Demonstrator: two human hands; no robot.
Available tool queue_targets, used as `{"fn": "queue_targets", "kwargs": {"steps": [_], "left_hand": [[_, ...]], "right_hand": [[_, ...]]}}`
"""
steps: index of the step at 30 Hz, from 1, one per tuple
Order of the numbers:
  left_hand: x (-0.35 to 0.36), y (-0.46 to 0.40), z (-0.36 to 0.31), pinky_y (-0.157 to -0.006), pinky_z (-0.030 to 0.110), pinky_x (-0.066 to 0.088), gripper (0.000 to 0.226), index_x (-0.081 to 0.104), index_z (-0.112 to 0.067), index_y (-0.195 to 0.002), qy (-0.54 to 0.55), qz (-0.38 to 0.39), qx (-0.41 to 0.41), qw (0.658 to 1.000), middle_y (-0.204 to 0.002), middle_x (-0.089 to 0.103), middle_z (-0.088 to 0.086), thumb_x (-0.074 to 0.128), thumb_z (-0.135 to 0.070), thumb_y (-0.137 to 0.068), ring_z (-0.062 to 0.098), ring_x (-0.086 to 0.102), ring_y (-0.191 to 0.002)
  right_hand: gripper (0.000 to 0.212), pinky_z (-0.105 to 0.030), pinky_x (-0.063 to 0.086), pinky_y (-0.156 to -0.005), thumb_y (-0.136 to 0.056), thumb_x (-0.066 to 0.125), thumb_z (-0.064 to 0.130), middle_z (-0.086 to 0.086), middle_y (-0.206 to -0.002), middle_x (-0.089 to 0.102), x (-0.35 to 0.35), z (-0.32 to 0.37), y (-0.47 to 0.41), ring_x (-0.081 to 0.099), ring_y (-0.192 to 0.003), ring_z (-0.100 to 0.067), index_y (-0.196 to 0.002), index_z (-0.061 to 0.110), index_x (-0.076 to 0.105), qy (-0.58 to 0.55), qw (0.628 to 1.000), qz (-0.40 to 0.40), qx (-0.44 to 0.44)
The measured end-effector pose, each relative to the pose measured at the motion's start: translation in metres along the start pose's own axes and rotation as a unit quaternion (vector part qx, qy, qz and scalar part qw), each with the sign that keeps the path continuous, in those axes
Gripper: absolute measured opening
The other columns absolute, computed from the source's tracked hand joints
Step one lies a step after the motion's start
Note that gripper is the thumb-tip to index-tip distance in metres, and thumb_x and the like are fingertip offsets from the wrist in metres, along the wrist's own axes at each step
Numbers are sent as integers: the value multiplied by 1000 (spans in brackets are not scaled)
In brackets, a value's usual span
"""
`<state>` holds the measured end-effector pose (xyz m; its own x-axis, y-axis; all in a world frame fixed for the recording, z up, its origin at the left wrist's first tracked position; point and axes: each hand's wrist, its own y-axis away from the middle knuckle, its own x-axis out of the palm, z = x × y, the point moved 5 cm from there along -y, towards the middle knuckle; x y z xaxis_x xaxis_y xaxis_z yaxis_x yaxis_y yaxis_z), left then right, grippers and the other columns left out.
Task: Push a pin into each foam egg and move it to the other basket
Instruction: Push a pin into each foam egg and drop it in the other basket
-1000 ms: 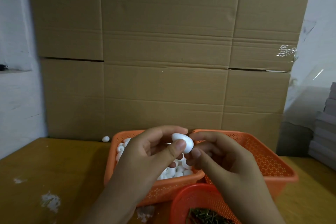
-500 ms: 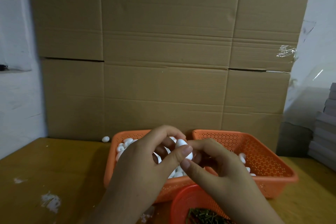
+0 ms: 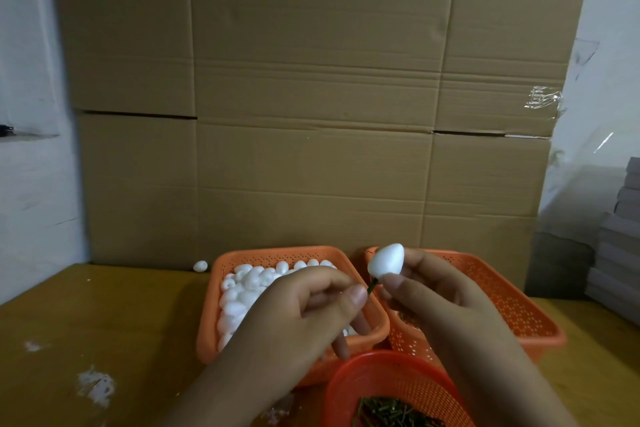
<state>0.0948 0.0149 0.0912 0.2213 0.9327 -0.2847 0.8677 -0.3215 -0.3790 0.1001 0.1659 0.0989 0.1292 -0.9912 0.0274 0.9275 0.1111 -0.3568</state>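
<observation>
My right hand (image 3: 433,291) pinches a white foam egg (image 3: 386,261) between thumb and fingers, raised above the gap between the two baskets. A thin green pin (image 3: 372,286) sticks out of the egg's underside. My left hand (image 3: 311,308) pinches the pin's lower end between thumb and forefinger. The left orange basket (image 3: 207,315) holds several white foam eggs (image 3: 249,284). The right orange basket (image 3: 519,308) is mostly hidden by my right hand.
A round red basket (image 3: 349,388) with several green pins (image 3: 391,412) sits at the near edge. One loose egg (image 3: 200,266) lies on the table by the cardboard wall (image 3: 311,97). White foam crumbs (image 3: 95,386) mark the table at left. Grey stacked boards (image 3: 620,253) stand at right.
The egg passed from my left hand's grip to my right hand and rose slightly to the right. My left hand now pinches the pin under the egg.
</observation>
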Motion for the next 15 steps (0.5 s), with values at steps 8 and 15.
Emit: {"fn": "queue_targets", "kwargs": {"steps": [8,15], "left_hand": [[2,0,-2,-54,13,44,28,69,-28,-70,-6,-17,4,1000,-68,71,-2,59,-13,-91,6,58,-50],[3,2,-5,-57,13,45,30,68,-31,-67,-25,-35,23,999,-64,68,-4,61,-13,-91,3,59,-53]], "right_hand": [[22,-10,49,-65,-68,76,32,2,-82,74,5,9,1,68,-78,-4,-89,28,75,39,999,15,-36],[25,-14,50,-65,-67,62,43,-3,-84,73,4,14,5,67,-81,-14,-83,31,75,84,994,-13,-66]]}}
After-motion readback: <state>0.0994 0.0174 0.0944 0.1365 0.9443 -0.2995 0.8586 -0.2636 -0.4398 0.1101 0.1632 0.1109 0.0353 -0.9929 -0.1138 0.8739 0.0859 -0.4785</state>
